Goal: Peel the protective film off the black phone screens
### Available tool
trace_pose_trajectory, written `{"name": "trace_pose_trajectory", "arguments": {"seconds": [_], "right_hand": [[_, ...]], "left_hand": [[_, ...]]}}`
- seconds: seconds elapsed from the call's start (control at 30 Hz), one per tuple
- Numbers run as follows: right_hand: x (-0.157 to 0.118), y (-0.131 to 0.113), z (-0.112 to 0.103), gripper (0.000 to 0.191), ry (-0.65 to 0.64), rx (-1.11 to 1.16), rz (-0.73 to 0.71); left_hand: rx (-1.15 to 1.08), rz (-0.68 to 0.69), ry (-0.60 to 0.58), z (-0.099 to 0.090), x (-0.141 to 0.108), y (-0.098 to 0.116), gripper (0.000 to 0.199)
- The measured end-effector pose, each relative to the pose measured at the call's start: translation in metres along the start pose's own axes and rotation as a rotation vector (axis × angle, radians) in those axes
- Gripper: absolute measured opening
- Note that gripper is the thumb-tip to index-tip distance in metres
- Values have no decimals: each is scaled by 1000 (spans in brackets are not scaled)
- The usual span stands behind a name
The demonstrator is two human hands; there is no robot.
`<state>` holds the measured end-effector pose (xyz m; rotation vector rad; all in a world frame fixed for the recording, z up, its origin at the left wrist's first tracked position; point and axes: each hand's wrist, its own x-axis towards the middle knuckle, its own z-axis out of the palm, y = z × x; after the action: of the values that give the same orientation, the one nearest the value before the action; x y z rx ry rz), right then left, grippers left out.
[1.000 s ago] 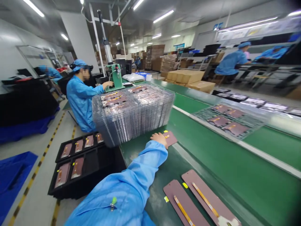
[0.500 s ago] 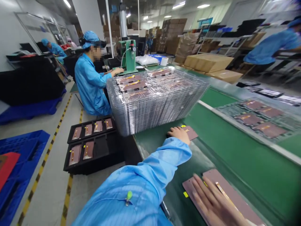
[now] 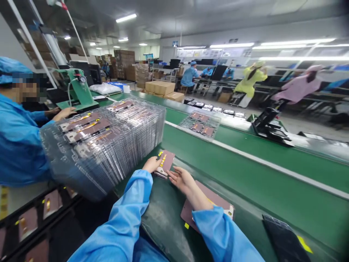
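My left hand [image 3: 152, 165] is closed on the left edge of a flat pinkish-brown panel [image 3: 168, 158] with a gold ribbon strip, yellow tabs and a pale lower edge. That panel rests on the green bench, beside the stack of clear plastic trays. My right hand [image 3: 182, 179] hovers off the panel's lower right corner, fingers apart, holding nothing. Below my right wrist lie more pinkish-brown panels [image 3: 200, 189], partly covered by the forearm. A black panel [image 3: 283, 236] with a yellow tab lies at the lower right.
The tall stack of clear trays [image 3: 131, 142] carries similar panels on top. A black foam tray [image 3: 68, 225] with panels sits at lower left. A co-worker [image 3: 19, 134] sits by a green press [image 3: 79, 91]. Across the metal rail [image 3: 234, 149], another clear tray [image 3: 185, 122] holds panels.
The view has swung to the right. My right hand has left the nearer panels and come up beside the panel at my left hand. My left hand has stayed at that panel.
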<state>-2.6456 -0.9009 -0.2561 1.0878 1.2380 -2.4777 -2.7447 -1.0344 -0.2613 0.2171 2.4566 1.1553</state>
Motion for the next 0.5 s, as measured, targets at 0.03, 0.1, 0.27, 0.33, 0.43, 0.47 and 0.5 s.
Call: {"name": "trace_pose_trajectory", "arguments": {"seconds": [0.03, 0.1, 0.27, 0.33, 0.43, 0.47, 0.5], "right_hand": [[5, -2, 1, 17, 4, -29, 13], [14, -5, 2, 18, 20, -99, 33], [35, -5, 5, 20, 57, -318, 33], [40, -2, 8, 22, 51, -416, 3], [47, 3, 13, 21, 33, -552, -101], [48, 4, 15, 21, 28, -591, -147], [49, 6, 16, 20, 22, -626, -194]], "left_hand": [[-36, -10, -24, -1, 1, -4, 32], [-107, -34, -69, -3, 2, -9, 31], [-252, -64, -140, -11, -1, -16, 31], [-298, -67, -166, -14, -3, -18, 30], [-353, -61, -182, -14, -6, -22, 30], [-364, -59, -175, -14, -7, -23, 31], [-372, -56, -162, -12, -7, -24, 32]]}}
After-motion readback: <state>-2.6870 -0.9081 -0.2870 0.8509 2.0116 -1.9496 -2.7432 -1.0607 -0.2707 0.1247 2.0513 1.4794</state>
